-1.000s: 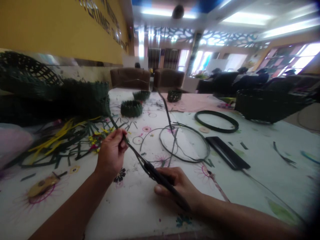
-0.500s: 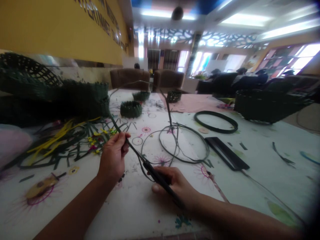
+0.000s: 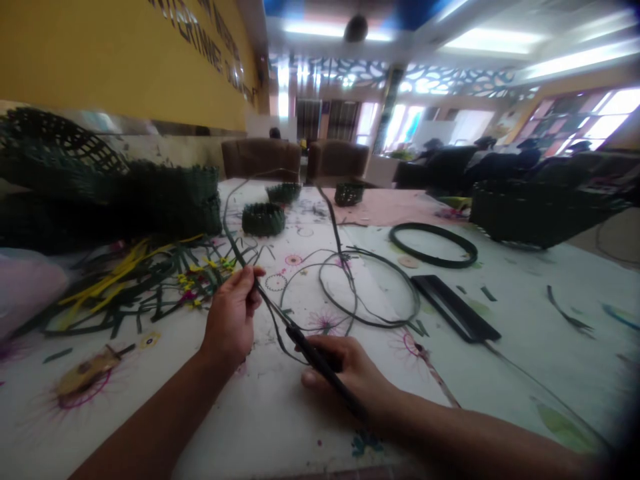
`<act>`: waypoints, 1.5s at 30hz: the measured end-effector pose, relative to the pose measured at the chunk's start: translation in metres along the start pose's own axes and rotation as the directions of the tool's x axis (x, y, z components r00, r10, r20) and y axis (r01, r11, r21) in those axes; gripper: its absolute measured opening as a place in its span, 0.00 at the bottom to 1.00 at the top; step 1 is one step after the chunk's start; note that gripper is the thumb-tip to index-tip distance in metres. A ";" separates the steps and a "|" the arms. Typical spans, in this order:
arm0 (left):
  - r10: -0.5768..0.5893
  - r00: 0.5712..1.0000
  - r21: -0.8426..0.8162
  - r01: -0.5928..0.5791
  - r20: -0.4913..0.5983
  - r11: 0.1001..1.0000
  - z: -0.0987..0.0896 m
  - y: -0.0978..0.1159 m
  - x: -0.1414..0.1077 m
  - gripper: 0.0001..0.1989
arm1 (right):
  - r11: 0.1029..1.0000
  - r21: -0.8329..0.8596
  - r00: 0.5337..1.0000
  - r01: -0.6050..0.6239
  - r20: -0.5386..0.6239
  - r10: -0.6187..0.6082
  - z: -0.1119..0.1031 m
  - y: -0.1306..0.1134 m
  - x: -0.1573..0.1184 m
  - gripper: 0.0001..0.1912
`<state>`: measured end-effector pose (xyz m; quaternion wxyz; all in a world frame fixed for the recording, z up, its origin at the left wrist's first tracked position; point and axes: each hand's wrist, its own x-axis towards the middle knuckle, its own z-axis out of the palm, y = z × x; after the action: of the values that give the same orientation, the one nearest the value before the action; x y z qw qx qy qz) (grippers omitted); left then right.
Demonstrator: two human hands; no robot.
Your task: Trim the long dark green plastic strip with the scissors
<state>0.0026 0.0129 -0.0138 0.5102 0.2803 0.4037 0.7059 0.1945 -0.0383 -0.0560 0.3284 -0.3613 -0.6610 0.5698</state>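
My left hand (image 3: 231,317) is closed, pinching a long dark green strip (image 3: 231,237) between thumb and fingers. Beyond that hand the strip arcs up and away over the table; on the near side it runs down toward my right hand (image 3: 357,373). My right hand wraps around a slim black tool (image 3: 327,370) whose exact kind I cannot make out. The tool's tip lies against or very near the strip, and a thin loop of strip hangs beside it. Loosely coiled green strips (image 3: 370,325) rest on the table just past my right hand.
Dark green woven baskets (image 3: 170,197) crowd the left; a larger basket (image 3: 537,213) stands right. Green and yellow scraps (image 3: 110,290) lie left. A green ring (image 3: 433,263), a black slotted object (image 3: 453,307) with a cord, and small woven pieces (image 3: 263,220) sit on the patterned tablecloth (image 3: 300,427).
My left hand has shifted slightly right with the strip. The strip's far part has swung a little. My right hand keeps the black tool almost in place.
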 end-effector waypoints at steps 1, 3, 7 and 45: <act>0.009 1.000 0.008 -0.009 -0.003 1.000 0.001 -0.001 -0.001 0.12 | 1.000 -0.003 1.000 -0.004 -0.009 0.004 0.000 0.001 0.000 0.19; 0.021 1.000 0.025 -0.022 0.004 0.999 0.001 -0.003 -0.004 0.12 | 1.000 -0.006 1.000 -0.006 -0.024 0.006 0.001 0.002 0.001 0.21; 0.035 0.999 0.026 -0.036 0.028 0.999 0.000 -0.007 -0.007 0.14 | 1.000 0.016 1.000 0.005 -0.029 -0.004 0.001 -0.003 0.000 0.20; 0.015 0.999 -0.006 -0.014 0.037 1.000 -0.004 0.000 0.004 0.12 | 0.990 -0.133 0.998 -0.037 -0.054 0.030 0.000 -0.010 0.002 0.13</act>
<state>-0.0024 0.0158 -0.0157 0.5133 0.2948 0.3899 0.7054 0.1929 -0.0378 -0.0461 0.3110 -0.4083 -0.6827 0.5200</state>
